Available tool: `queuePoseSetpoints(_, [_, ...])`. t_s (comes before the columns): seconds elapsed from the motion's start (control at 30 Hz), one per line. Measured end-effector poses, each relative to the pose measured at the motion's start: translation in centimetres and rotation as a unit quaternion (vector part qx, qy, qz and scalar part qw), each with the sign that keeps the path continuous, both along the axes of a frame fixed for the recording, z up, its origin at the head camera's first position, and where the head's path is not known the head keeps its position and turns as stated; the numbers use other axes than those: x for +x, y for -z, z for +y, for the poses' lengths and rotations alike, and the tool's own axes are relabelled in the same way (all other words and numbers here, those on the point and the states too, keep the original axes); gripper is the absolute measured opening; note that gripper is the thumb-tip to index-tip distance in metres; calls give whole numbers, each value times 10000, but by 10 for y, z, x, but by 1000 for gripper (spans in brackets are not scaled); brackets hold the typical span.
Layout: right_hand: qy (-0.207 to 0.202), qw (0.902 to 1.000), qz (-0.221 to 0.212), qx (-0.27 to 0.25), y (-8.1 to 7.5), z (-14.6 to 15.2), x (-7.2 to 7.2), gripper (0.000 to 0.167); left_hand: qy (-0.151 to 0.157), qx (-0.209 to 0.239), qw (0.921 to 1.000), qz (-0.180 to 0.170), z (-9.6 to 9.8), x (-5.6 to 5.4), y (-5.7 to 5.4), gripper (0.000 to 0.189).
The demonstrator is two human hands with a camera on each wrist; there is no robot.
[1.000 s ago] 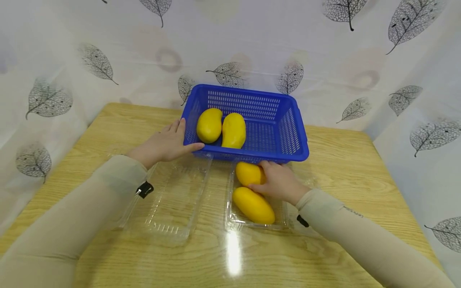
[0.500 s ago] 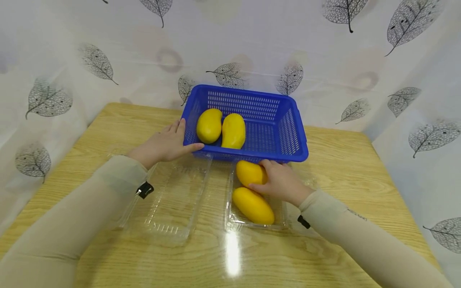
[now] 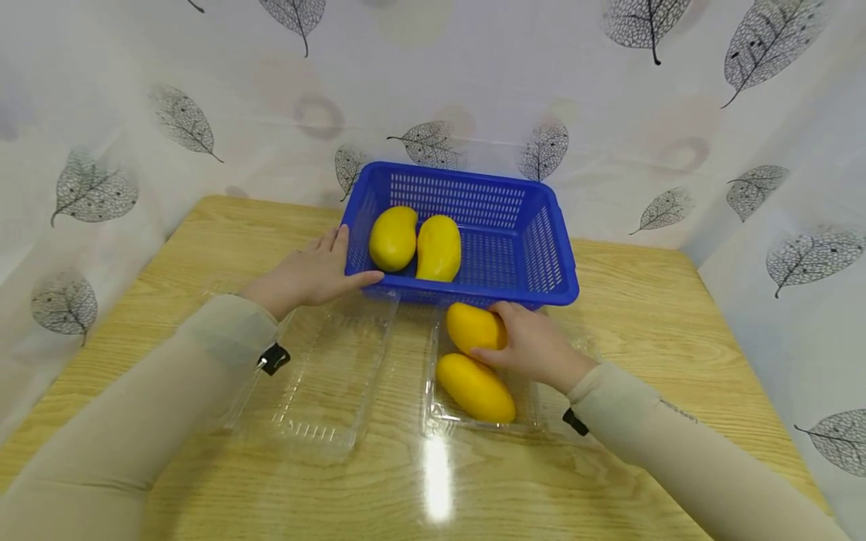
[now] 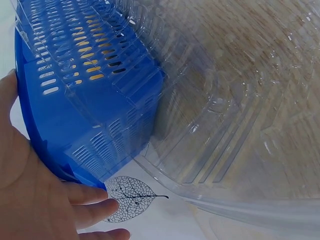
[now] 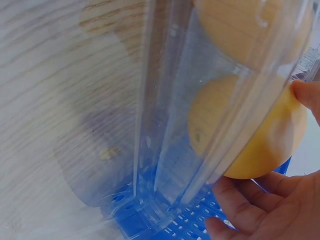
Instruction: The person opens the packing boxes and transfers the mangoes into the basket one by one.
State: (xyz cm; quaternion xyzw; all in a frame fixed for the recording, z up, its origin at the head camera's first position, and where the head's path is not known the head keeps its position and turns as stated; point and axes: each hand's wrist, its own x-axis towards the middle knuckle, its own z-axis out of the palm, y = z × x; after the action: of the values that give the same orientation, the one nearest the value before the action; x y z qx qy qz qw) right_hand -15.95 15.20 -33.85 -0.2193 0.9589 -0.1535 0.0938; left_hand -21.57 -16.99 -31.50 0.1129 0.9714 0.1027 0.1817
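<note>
My right hand [image 3: 537, 344] grips the far one of two mangoes in a clear plastic box; that far mango [image 3: 471, 326] has the thumb on its near side and fingers beyond it. Just in front lies the near mango [image 3: 476, 388]. In the right wrist view the gripped mango [image 5: 250, 130] shows partly through the box wall [image 5: 165, 100]. My left hand [image 3: 307, 274] rests with straight fingers on the left front corner of a blue plastic basket [image 3: 487, 289]. The left wrist view shows its thumb and fingers at the basket's rim [image 4: 25, 110].
Inside the basket two mangoes, a left one [image 3: 393, 239] and a right one [image 3: 439, 248], lie side by side. Clear plastic from a clamshell box [image 3: 318, 376] lies at the left of the wooden table [image 3: 643, 315]. A leaf-patterned cloth [image 3: 473, 68] stands behind.
The mango in my right hand has shifted slightly to the right, along with the hand. My left hand, the basket and the near mango stay in place.
</note>
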Motion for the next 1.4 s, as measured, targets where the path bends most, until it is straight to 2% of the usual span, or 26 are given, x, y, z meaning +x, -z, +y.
queuePoseSetpoints(0.43, [-29,10000,-32,-44,-4,2,4,69,-13,-1,10000,-15,1,0,0,114])
queuePoseSetpoints(0.97, [-18,9999,-46,-128,-9,4,9,70,-252,108,9996,-30,1,1,2,117])
queuePoseSetpoints(1.4, [-44,9998,-35,-211,-13,4,11,69,-326,276,9991,-86,1,4,1,117])
